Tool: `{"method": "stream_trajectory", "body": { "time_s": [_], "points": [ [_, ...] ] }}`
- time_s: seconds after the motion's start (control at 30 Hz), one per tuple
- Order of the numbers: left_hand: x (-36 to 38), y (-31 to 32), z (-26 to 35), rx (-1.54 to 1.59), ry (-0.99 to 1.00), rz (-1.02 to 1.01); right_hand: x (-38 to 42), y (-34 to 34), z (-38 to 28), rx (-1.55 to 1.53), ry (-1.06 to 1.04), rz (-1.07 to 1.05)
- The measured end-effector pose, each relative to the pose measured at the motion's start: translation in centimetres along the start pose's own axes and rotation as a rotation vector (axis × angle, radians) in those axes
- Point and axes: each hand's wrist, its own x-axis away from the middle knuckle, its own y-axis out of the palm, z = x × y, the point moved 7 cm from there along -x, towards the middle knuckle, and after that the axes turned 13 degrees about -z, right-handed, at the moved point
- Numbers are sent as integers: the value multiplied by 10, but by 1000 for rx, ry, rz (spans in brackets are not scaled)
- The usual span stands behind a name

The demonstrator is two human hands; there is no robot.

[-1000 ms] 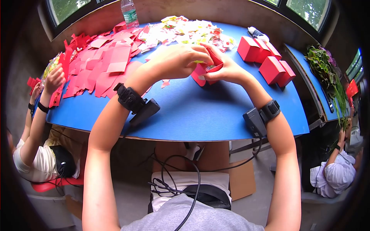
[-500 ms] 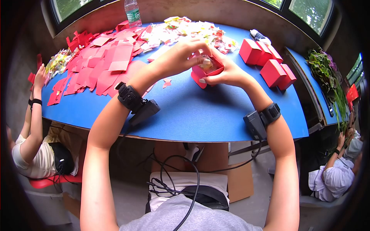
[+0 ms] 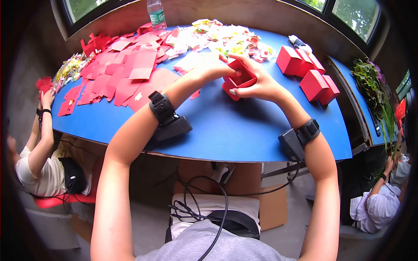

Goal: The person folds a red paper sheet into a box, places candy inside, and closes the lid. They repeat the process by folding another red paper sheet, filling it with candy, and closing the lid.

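Observation:
A small red paper box (image 3: 244,79), its top open, is held above the blue table by both hands. My right hand (image 3: 263,85) wraps round its right side, with the thumb along the near edge. From the left, my left hand (image 3: 213,68) grips the box at its far left wall. The left thumb reaches inside, while some of its fingers are hidden behind the box. A red flap hangs at the box's lower left. Just beyond my left hand lie small wrapped packets (image 3: 217,37) in a loose pile.
Flat red card pieces (image 3: 126,71) cover the table's left side. Several closed red boxes (image 3: 313,88) stand at right. A water bottle (image 3: 156,17) is at the back. A person's hands (image 3: 47,98) work at far left; another person sits at right near green plants (image 3: 370,82).
My left thumb has moved lower into the box, and the pale wrapped piece seen there before is out of sight. The box has turned and tilted slightly. The view has shifted a little.

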Motion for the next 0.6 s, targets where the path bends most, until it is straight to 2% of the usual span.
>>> {"method": "stream_trajectory", "body": {
  "time_s": [0.03,0.07,0.13,0.17,0.2,0.27,0.3,0.4,0.5,0.53,0.6],
  "points": [
    [0,9,3,82,27,-102,0,-1,-2,47,3,15],
    [1,9,4,-29,-32,-77,-1,-3,-1,123,-34,18],
    [-5,21,10,114,76,-5,-3,3,0,126,-42,9],
    [-5,26,8,183,120,-130,-2,2,2,100,-6,-10],
    [-5,21,9,185,126,-126,-2,-1,-1,106,-7,-13],
    [-7,20,13,83,202,-329,-1,0,0,3,25,-38],
    [3,10,18,-52,131,-393,-1,-3,2,69,17,-9],
    [9,-25,10,165,2,-459,2,-5,3,10,73,-9],
    [-15,-59,-8,-35,-33,-161,1,-1,3,32,68,-29],
    [-29,-61,-17,-39,-38,-154,0,0,1,33,59,-30],
    [-42,-66,10,-1018,267,252,-1,0,-1,58,73,-37]
  ]
}}
